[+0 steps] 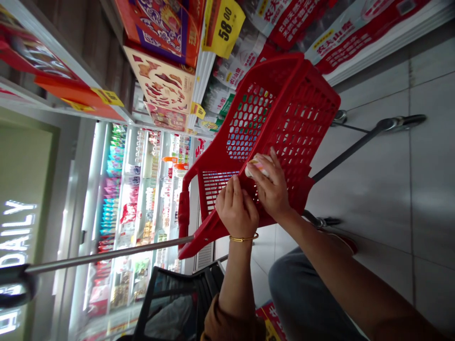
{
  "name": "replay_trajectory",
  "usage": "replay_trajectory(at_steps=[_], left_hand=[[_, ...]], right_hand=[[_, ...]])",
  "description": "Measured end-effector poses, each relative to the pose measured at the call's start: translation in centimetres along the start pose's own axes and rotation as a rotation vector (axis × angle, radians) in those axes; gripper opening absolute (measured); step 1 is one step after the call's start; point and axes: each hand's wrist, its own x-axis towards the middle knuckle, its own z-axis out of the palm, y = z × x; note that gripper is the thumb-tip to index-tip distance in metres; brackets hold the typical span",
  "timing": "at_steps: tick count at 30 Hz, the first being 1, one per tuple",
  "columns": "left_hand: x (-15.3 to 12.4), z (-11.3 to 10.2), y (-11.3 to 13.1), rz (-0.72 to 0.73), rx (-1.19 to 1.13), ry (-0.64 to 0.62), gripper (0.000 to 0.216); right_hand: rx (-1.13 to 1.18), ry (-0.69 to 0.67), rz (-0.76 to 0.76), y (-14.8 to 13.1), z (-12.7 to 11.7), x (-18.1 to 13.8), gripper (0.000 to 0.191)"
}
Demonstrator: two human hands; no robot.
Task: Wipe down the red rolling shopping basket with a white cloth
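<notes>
A red plastic shopping cart (296, 113) with latticed sides fills the middle of the view, which is turned on its side. My left hand (236, 204), with a gold bracelet at the wrist, has its fingers bent over the cart's rim. Just beside it, my right hand (272, 187) presses a crumpled white cloth (259, 166) with pink and yellow patches against the same rim. Part of the cloth is hidden under the fingers. From the cart's end, a metal rod (106, 253) runs to a dark grip at the left edge.
Packs of bottled water (330, 42) and gift boxes (159, 78) line the shelves, with a yellow price tag (224, 28) nearby. Behind stands a lit display of packaged goods (138, 199). A black crate (174, 298) is at the bottom. Grey floor tiles (373, 189) lie at right.
</notes>
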Motion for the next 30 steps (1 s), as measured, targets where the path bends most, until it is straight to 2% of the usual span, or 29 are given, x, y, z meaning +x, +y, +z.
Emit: replay_trajectory(at_steps=[5, 8, 12, 16, 21, 30], left_hand=[[1.2, 0.2, -0.2, 0.086, -0.053, -0.091, 0.049], [1.7, 0.9, -0.2, 0.078, -0.108, -0.132, 0.051], [2.0, 1.7, -0.1, 0.058, -0.135, -0.099, 0.05], [2.3, 2.1, -0.1, 0.067, -0.131, -0.072, 0.049], [2.5, 2.2, 0.0, 0.068, -0.121, -0.051, 0.051], [2.8, 2.5, -0.1, 0.065, -0.107, -0.041, 0.052]], right_hand=[[-0.006, -0.043, -0.022, 0.3, -0.2, 0.4, 0.05], [0.008, -0.059, 0.01, 0.4, 0.2, 0.6, 0.047], [0.018, -0.052, 0.051, 1.1, 0.8, 0.7, 0.048], [0.026, -0.077, 0.025, 2.1, 1.0, 0.3, 0.051], [0.091, -0.033, -0.031, 3.2, 0.5, -0.5, 0.055], [0.071, -0.041, -0.012, 4.3, -0.7, -2.7, 0.055]])
